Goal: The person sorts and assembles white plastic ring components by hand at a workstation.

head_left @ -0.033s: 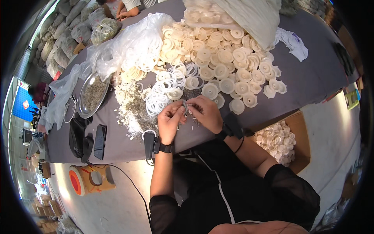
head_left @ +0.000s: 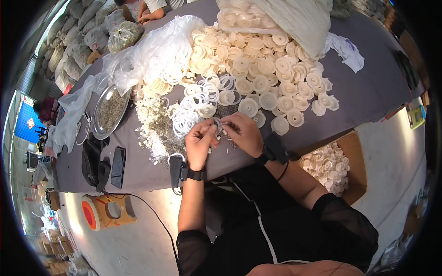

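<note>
My left hand [head_left: 199, 141] is closed in a pinch on a small greyish ring [head_left: 218, 123], held just above the near edge of the piles. On the ring's other side my right hand [head_left: 245, 134] pinches too, its fingertips meeting the same piece. Fingers partly cover the ring, so its details are hidden. Just beyond my hands lie loose white plastic rings [head_left: 189, 122]. To their left spreads a heap of tiny pale and clear parts [head_left: 154, 124]. Cream round plastic discs [head_left: 268, 100] with raised centres are piled behind and to the right.
A metal tray [head_left: 99, 131] of small parts, a black phone [head_left: 118, 167] and a black pouch [head_left: 91, 162] lie on the left. Plastic bags cover the far side. A cardboard box [head_left: 360, 161] of white pieces stands by my right arm. Another person's hand [head_left: 146, 19] rests far left.
</note>
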Demonstrator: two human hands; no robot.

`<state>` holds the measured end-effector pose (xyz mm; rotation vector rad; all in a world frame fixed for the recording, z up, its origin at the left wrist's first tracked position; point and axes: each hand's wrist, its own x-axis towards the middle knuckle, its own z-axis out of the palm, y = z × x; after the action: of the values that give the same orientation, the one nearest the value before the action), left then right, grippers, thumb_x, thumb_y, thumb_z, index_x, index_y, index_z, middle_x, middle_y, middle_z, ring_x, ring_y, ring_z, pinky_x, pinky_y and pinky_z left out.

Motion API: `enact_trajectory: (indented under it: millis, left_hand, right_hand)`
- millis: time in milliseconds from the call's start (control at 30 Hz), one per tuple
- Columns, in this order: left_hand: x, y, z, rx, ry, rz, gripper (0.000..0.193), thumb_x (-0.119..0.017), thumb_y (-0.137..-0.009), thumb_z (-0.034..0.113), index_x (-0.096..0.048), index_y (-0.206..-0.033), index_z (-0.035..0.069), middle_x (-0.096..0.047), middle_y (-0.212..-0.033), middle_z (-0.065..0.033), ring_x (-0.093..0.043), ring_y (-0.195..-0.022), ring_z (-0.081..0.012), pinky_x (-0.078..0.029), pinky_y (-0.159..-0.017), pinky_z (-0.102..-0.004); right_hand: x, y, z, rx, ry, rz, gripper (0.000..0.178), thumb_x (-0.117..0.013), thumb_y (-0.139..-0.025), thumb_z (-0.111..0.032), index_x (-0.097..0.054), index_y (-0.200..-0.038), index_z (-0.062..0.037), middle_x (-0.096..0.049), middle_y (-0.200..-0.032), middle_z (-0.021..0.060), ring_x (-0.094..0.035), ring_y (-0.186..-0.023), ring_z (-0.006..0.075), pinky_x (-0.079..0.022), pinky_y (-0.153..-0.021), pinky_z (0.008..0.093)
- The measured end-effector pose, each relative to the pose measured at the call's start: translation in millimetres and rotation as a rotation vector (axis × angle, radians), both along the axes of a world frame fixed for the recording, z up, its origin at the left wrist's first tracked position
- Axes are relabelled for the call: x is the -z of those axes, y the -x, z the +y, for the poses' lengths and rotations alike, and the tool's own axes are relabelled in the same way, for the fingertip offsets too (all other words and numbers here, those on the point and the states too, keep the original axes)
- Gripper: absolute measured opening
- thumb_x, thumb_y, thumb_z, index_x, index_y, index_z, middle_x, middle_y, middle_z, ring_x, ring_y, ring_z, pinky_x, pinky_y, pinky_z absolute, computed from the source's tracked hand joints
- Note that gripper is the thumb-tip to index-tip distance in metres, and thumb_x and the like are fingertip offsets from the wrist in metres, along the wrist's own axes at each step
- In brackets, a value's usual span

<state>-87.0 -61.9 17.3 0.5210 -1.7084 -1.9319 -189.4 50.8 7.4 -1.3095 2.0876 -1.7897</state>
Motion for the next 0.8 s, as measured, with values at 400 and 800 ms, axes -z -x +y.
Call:
enact_trajectory:
  millis: [400,800]
  left_hand:
    - [16,-2,12,-0.008,0.088,0.163,0.036,-0.054,-0.081,-0.008,-0.053,-0.115,0.001,-0.063,-0.096,-0.0036,-0.058,-0.073,-0.0073,-0.047,-0.062,-0.0210]
    - [-8,-11,14,0.016,-0.198,0.068,0.024,-0.050,-0.087,0.004,-0.053,-0.111,0.001,-0.050,-0.065,-0.0003,-0.038,-0.046,-0.0045,-0.030,-0.043,-0.0177]
  right_hand:
    - [-6,-9,6,0.020,0.003,0.053,0.015,-0.063,-0.076,-0.004,-0.062,-0.090,-0.0021,-0.057,-0.076,0.0088,-0.057,-0.062,0.0187,-0.045,-0.054,0.0268]
    - [-7,-5,8,-0.054,0.110,-0.013,0.012,-0.062,-0.077,-0.006,-0.062,-0.089,-0.0034,-0.057,-0.077,0.0086,-0.058,-0.066,0.0198,-0.046,-0.055,0.0276]
